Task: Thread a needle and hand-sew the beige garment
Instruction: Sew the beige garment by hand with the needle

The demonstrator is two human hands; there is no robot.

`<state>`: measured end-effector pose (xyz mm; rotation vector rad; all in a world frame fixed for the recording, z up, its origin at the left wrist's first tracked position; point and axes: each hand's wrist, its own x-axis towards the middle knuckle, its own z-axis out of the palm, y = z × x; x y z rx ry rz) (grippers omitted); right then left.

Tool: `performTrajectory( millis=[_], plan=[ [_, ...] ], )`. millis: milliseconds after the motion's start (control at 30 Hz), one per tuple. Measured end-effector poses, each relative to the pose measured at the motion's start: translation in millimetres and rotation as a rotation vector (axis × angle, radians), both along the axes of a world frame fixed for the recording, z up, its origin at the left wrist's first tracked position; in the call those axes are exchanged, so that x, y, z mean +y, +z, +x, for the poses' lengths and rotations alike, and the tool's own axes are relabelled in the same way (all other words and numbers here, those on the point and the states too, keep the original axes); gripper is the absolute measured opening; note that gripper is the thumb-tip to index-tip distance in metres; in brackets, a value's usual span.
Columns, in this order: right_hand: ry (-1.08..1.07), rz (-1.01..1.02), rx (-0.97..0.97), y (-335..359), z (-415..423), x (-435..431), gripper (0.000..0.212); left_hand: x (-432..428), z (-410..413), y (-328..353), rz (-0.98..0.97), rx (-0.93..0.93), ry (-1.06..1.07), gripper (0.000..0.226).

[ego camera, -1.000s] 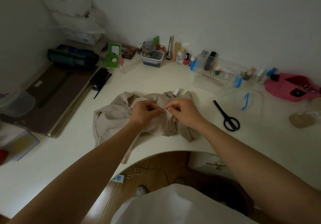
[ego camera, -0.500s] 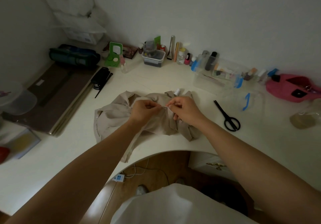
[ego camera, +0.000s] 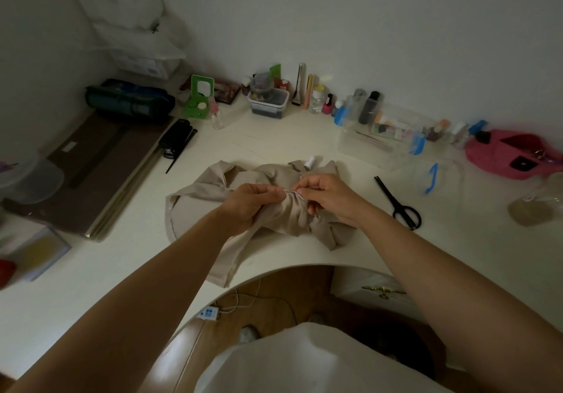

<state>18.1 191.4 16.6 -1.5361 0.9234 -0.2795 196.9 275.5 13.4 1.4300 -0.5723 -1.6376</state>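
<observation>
1. Your right fingertips [ego camera: 302, 188] are pressed together, pinching a thin pale sliver that reads as the needle [ego camera: 293, 192]. It is too small to confirm more.
2. Your left fingertips [ego camera: 275, 191] are pressed together, pinching a gathered fold of the beige garment [ego camera: 210, 188] just beside the needle.
3. The remaining fingers of your left hand [ego camera: 246, 206] curl into the bunched cloth below the fold.
4. The remaining fingers of your right hand [ego camera: 330, 199] curl loosely above the cloth on the opposite side of the fold.
5. The two hands nearly meet at the fold, with both forearms extended over the desk edge.
6. The garment lies crumpled on the white desk [ego camera: 274, 142], at the middle of the curved front cut-out. One corner hangs over the edge.
7. A white thread spool [ego camera: 310, 162] stands at the far edge of the garment, touching it.
8. Black scissors [ego camera: 399, 204] lie closed on the desk, to the right of your right hand and apart from the cloth.
9. A clear plastic box [ego camera: 380, 132] sits beyond the scissors, near the wall.
10. A pink pouch [ego camera: 499, 158] lies at the far right.
</observation>
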Motion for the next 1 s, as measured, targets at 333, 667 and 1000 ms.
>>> performTrajectory(
  millis=[333, 667, 1000],
  plan=[
    [0.007, 0.134, -0.111, 1.5, 4.6, 3.3, 0.005, 0.2, -0.3, 4.0, -0.012, 0.083, -0.079, 0.012],
    [-0.046, 0.084, -0.087, -2.3, 5.6, -0.2, 0.011, 0.5, -4.8, 6.3, -0.018, 0.111, -0.039, 0.014],
    [-0.062, 0.083, -0.123, 1.1, 9.2, -2.7, 0.012, -1.8, -8.9, 10.4, 0.040, 0.086, 0.089, 0.013]
  ],
)
